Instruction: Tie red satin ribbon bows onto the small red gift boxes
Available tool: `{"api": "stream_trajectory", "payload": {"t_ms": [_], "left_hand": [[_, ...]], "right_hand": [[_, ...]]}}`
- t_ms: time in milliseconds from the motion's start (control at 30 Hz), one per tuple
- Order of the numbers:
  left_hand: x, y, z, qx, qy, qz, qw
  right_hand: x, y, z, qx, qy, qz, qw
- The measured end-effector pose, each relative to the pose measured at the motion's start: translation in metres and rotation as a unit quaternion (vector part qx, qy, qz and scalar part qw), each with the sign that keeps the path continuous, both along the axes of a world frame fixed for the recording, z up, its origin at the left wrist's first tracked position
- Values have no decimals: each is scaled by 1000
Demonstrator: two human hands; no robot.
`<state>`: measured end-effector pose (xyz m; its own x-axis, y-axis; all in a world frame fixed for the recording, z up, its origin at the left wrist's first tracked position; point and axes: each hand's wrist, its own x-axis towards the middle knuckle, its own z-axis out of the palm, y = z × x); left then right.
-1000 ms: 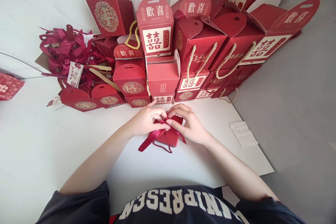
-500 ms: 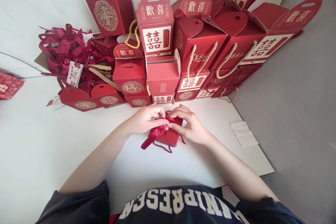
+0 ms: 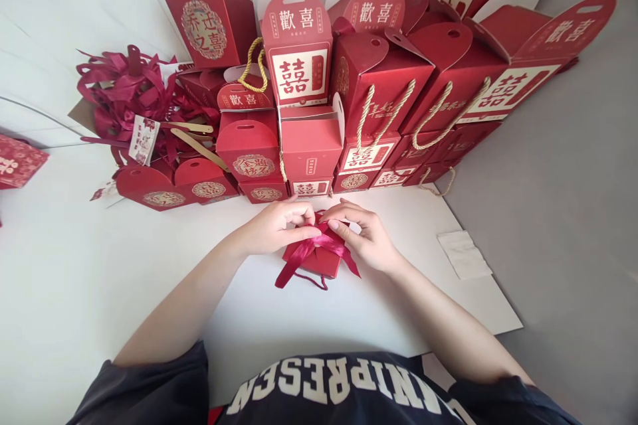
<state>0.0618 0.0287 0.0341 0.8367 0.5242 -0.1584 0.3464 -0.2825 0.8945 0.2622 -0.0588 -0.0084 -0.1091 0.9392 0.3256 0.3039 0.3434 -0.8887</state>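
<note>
A small red gift box (image 3: pixel 321 263) lies on the white table (image 3: pixel 299 325) in front of me, with a dark red satin ribbon (image 3: pixel 319 246) crossing over its top. My left hand (image 3: pixel 276 226) pinches the ribbon from the left, fingers curled. From the right, my right hand (image 3: pixel 363 234) pinches the same ribbon at the box's top. Two ribbon tails hang down, one to the lower left and one to the right. A thin red cord loop shows under the box's near edge.
Several red gift boxes with gold rope handles (image 3: pixel 309 93) are stacked along the wall behind the small box. A heap of dark red ribbons (image 3: pixel 124 93) lies at the back left. A white folded paper (image 3: pixel 463 254) rests on the grey floor at the right.
The ribbon has been drawn across the box top and its right tail now hangs out further. Both hands stayed at the box, fingers shifting slightly.
</note>
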Motion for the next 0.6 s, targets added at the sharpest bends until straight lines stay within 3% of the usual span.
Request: {"api": "stream_trajectory", "payload": {"t_ms": [267, 433, 600], "left_hand": [[-1, -2, 2, -88, -40, -6, 995], [0, -2, 1, -62, -33, 5, 998], [1, -3, 1, -14, -8, 19, 1000]], "right_hand": [[-5, 1, -9, 91, -23, -20, 995], [3, 0, -13, 189, -100, 39, 976], [9, 2, -5, 187, -134, 88, 969]]}}
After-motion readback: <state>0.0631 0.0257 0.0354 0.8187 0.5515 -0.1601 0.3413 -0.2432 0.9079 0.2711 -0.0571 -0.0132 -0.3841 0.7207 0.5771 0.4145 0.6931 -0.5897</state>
